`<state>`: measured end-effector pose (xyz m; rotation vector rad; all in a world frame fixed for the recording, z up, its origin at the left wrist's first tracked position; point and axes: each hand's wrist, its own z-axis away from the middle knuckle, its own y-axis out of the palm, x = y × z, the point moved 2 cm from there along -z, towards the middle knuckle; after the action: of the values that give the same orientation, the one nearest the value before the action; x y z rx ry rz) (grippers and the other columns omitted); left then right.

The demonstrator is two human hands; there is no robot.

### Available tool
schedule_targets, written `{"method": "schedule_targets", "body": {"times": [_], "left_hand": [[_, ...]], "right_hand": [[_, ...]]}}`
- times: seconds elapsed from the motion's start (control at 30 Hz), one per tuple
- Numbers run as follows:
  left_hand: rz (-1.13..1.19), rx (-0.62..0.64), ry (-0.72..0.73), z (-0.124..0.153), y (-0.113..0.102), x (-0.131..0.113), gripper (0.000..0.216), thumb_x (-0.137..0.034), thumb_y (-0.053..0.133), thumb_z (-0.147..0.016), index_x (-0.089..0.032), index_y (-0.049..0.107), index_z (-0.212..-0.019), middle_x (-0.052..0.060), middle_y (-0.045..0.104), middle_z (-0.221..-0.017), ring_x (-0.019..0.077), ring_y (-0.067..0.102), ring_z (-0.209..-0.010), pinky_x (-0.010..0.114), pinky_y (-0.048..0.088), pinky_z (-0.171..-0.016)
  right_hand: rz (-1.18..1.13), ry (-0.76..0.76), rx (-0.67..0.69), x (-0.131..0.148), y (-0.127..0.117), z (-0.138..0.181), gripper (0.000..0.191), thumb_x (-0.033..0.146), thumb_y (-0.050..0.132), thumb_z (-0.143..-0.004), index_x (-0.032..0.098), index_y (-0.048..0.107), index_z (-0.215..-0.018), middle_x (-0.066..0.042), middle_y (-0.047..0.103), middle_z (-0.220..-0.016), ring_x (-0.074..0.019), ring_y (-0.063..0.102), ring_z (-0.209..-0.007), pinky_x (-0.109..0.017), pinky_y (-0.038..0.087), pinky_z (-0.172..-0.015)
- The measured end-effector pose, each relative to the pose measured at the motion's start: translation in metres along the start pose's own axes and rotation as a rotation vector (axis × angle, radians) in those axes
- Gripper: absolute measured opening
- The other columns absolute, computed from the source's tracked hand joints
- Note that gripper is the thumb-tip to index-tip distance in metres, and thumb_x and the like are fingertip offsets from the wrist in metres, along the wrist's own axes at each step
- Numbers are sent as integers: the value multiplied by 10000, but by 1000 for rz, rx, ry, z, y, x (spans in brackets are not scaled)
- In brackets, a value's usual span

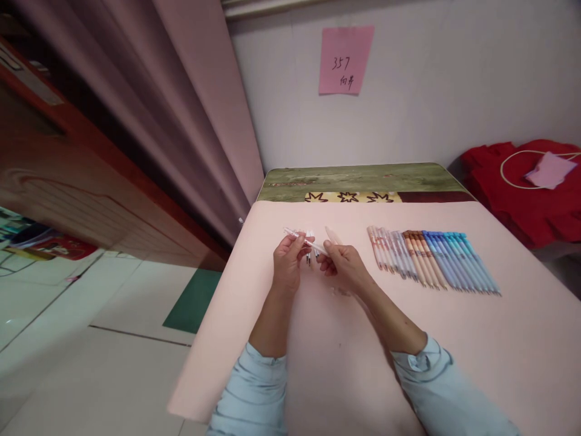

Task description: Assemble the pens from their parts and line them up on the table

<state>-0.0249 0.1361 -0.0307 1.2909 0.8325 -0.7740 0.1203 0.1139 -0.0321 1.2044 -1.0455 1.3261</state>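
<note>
A slim white-and-pink pen (316, 246) slants between my two hands above the table. My left hand (287, 261) pinches its upper left part, and my right hand (347, 266) grips the lower right part. Whether the pen is in one piece or two, I cannot tell. Behind and between the hands lie several thin white sticks with dark tips (308, 261), like pen refills, partly hidden. A pale pink barrel-like piece (333, 234) rests just beyond my right hand. Small clear bits by my right wrist are too blurred to name.
To the right, several pens (431, 260) lie side by side in a row, running from white through brown to blue and teal. Pale pink sheeting (336, 375) covers the table. A red cloth heap (494, 188) stands beyond the right edge; a curtain (200, 97) hangs at left.
</note>
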Motion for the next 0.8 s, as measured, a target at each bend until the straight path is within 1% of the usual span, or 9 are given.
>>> {"method": "schedule_targets", "body": {"times": [0.13,0.2,0.3,0.37,0.43,0.5,0.57,0.7,0.8], "left_hand": [[-10,-10,-4,0,0,0,273,-332,794,-708,-142,684,-870,65,729,-853,129,667,-744,247,503,-718],[-26,0,-9,0,1,0,268,-332,787,-716,-142,685,-877,68,732,-854,130,667,-744,246,500,-716],[-34,16,-7,1,1,0,264,-335,784,-722,-140,687,-870,69,733,-844,131,666,-748,249,495,-725],[-30,21,-5,1,1,0,261,-333,785,-723,-137,687,-864,67,732,-830,129,662,-739,248,493,-725],[-26,18,-7,1,1,0,260,-330,790,-716,-136,686,-855,64,730,-820,125,658,-720,250,493,-719],[-29,10,-9,1,0,0,266,-334,799,-704,-136,685,-842,64,730,-810,127,656,-703,254,494,-714],[-39,13,-5,1,0,0,270,-339,802,-699,-137,685,-835,64,729,-802,130,656,-702,260,495,-720],[-66,42,11,1,1,0,257,-344,789,-717,-135,687,-828,66,728,-797,127,649,-709,262,489,-741],[-80,30,2,2,2,-2,253,-351,791,-712,-134,677,-776,64,722,-775,120,635,-670,254,482,-716]], "right_hand": [[82,-169,-82,2,-2,0,411,571,759,-700,193,633,-801,14,621,-641,-117,544,-554,-218,432,-535],[76,-153,-55,2,-2,-1,411,592,708,-746,188,630,-742,6,618,-622,-118,547,-542,-223,437,-534],[31,-28,24,-1,0,0,545,668,523,-849,165,652,-681,-26,618,-577,-124,546,-488,-241,444,-509],[28,4,46,-1,1,1,594,688,473,-863,155,665,-686,-32,616,-563,-123,539,-470,-243,437,-497],[54,-47,18,1,1,0,531,663,543,-839,158,670,-735,-24,629,-599,-120,552,-506,-235,439,-519],[94,-129,-48,3,-1,0,429,603,681,-765,176,661,-799,1,632,-633,-116,550,-536,-222,427,-527],[114,-176,-77,3,-2,-1,382,543,755,-712,191,645,-811,17,625,-635,-116,543,-545,-218,421,-529],[127,-133,0,0,-2,-1,363,537,628,-830,194,635,-712,-1,636,-623,-130,575,-549,-236,452,-560],[265,-146,3,3,-1,1,399,524,548,-886,200,645,-674,-8,650,-618,-134,589,-551,-238,447,-573]]}}
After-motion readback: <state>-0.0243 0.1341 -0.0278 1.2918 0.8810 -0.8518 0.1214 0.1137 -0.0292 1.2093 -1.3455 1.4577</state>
